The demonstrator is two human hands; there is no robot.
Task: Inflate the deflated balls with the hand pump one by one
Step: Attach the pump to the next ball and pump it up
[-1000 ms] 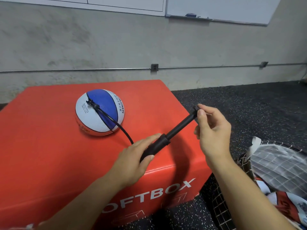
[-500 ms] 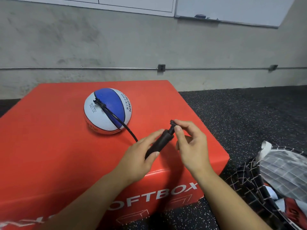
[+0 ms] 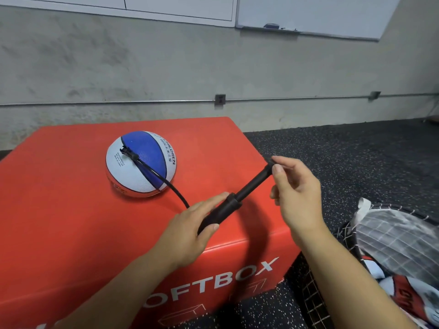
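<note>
Pump (image 3: 228, 207) handle drawn out, two hands, one ball (image 3: 141, 164)

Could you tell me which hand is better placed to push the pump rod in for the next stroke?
Right hand: it pinches the extended black hand pump rod's end, while the left hand grips the barrel.

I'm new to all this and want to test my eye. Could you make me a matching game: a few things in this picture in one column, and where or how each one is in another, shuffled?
Things:
1. ball
2. pump
3. net bag
4. hose

States:
A. on the floor, right of the box
B. runs from ball to pump
C. resting on the red box
D. held in both hands, rod drawn out

Pairs: 1-C, 2-D, 3-A, 4-B
</note>
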